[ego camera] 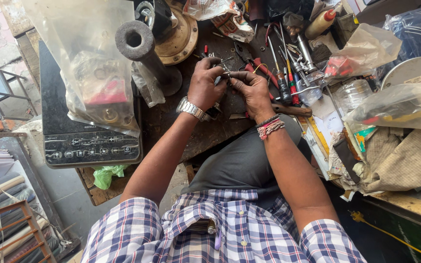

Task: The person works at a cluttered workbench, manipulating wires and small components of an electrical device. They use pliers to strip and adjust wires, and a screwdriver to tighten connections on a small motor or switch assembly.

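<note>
Both arms are stretched forward from the bottom of the frame toward the upper middle. The elbows are bent a little, and the forearms are bare below short sleeves. The left hand (204, 83) is seen just left of the middle, with its back turned up and its fingers curled in a closed grip. The right hand (253, 90) is placed just beside it, fingers bent and pinched toward the left hand. The fingertips of both hands are brought together, almost touching.
</note>
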